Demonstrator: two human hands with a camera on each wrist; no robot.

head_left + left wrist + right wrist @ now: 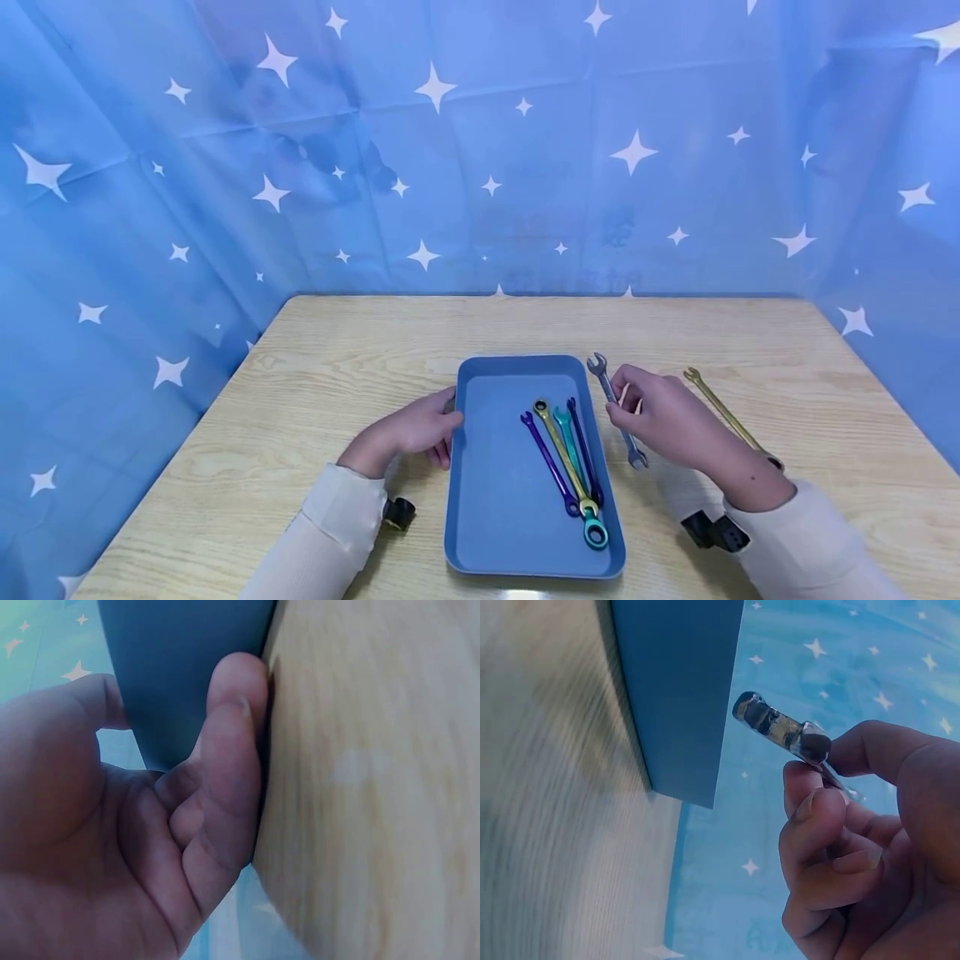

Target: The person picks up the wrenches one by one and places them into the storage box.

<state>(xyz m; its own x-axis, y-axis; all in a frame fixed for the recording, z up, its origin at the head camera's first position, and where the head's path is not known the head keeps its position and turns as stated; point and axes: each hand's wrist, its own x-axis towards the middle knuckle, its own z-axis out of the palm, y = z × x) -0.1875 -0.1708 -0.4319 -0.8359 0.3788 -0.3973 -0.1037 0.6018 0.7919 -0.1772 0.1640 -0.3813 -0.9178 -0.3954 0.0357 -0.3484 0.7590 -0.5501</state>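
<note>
My right hand [663, 417] pinches a silver double-ended wrench [604, 377] between thumb and fingers, just off the right side of a blue tray [487, 533]. In the right wrist view, one end of the wrench [780, 727] points at the camera. The left hand [420, 425] grips the tray's left wall, thumb at the rim and fingers curled against the outside [232, 757]. Inside the tray's right half lie a purple wrench [550, 462], a gold wrench [562, 454], a teal ratchet wrench [595, 532] and a dark purple wrench [587, 450], partly overlapping.
Another gold wrench [723, 408] lies on the wooden table [337, 358] to the right, partly hidden behind my right wrist. A blue curtain with white stars [480, 167] hangs behind the table. Small black devices [714, 531] are strapped at the wrists.
</note>
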